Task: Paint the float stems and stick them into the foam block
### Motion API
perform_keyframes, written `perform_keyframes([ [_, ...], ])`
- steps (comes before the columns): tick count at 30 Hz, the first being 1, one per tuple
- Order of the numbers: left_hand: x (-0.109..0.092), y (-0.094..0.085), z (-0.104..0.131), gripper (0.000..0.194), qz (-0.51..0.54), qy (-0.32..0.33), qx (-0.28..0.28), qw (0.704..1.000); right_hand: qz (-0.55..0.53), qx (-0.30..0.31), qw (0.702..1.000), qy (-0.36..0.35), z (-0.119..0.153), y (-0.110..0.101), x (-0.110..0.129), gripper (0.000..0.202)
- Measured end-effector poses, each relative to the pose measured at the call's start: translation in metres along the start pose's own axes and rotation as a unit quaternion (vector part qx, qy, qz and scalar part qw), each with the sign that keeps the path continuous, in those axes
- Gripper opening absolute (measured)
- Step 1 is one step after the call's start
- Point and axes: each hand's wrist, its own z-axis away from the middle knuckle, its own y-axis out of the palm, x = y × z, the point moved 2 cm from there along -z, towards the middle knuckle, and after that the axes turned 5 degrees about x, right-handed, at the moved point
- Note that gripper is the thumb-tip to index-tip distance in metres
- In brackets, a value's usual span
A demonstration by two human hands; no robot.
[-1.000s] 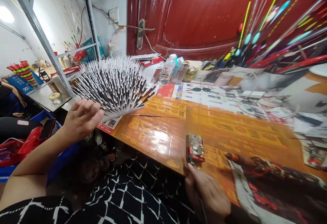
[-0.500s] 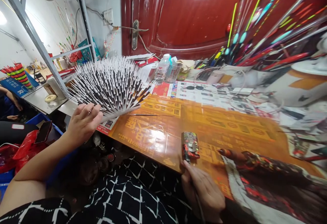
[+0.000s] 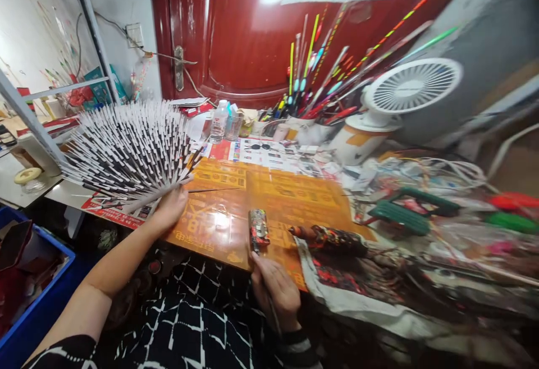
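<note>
A round holder full of upright thin black-and-white sticks (image 3: 135,144) stands at the left of the table. My left hand (image 3: 172,207) is at the near right edge of its base; its fingers are partly hidden, and what they hold, if anything, is not visible. Beside it a thin dark rod (image 3: 214,190) lies over the orange tabletop. My right hand (image 3: 275,287) is closed at the table's front edge on a thin cord-like item, just below a small paint-stained block (image 3: 258,227).
To the right, a paint-stained tool (image 3: 324,238) lies on a cloth. Behind are a bottle (image 3: 218,122), a glass (image 3: 233,127), cups of colourful rods and a white fan (image 3: 415,85). Green-handled tools (image 3: 404,217) and cables crowd the right. A blue bin (image 3: 63,270) is at lower left.
The view has turned to the right, bringing the fan into sight. My left hand has moved from the front left of the stick holder to its right side. My right hand remains below the block.
</note>
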Motion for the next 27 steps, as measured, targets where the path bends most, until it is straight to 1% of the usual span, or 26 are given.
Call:
perform_keyframes([
  [2,0.006,0.010,-0.013,0.036,-0.018,-0.037,0.008,0.999,-0.006,-0.005,1.000,0.007,-0.002,0.001,0.001,0.062],
  [3,0.008,0.013,-0.016,0.036,-0.028,-0.042,0.011,0.999,-0.009,-0.008,1.000,0.011,-0.004,0.002,0.002,0.061],
  [6,0.013,0.015,-0.018,0.031,-0.051,-0.024,0.008,0.998,-0.022,-0.022,0.999,0.030,-0.008,0.000,0.005,0.059],
  [8,0.013,0.012,-0.013,0.023,-0.060,-0.004,0.006,0.998,-0.029,-0.029,0.998,0.048,-0.011,-0.003,0.007,0.060],
  [10,0.009,0.005,-0.003,0.017,-0.034,0.029,-0.004,0.999,-0.029,-0.031,0.997,0.061,-0.013,-0.008,0.009,0.061],
  [12,0.000,-0.003,0.011,0.015,0.019,0.078,-0.035,0.996,-0.023,-0.032,0.998,0.057,-0.016,-0.013,0.010,0.062],
  [14,-0.011,-0.010,0.025,0.015,0.070,0.124,-0.072,0.987,-0.011,-0.042,0.998,0.043,-0.021,-0.017,0.007,0.061],
  [17,-0.022,-0.015,0.040,0.016,0.096,0.160,-0.105,0.977,0.004,-0.056,0.997,0.050,-0.031,-0.017,-0.002,0.059],
  [19,-0.024,-0.016,0.043,0.016,0.088,0.167,-0.113,0.975,0.009,-0.054,0.996,0.078,-0.038,-0.014,-0.009,0.059],
  [22,-0.021,-0.015,0.041,0.015,0.071,0.172,-0.119,0.975,0.016,-0.038,0.992,0.117,-0.045,-0.006,-0.016,0.058],
  [27,-0.017,-0.014,0.036,0.017,0.066,0.185,-0.136,0.971,0.049,-0.005,0.988,0.145,-0.049,0.002,-0.019,0.059],
])
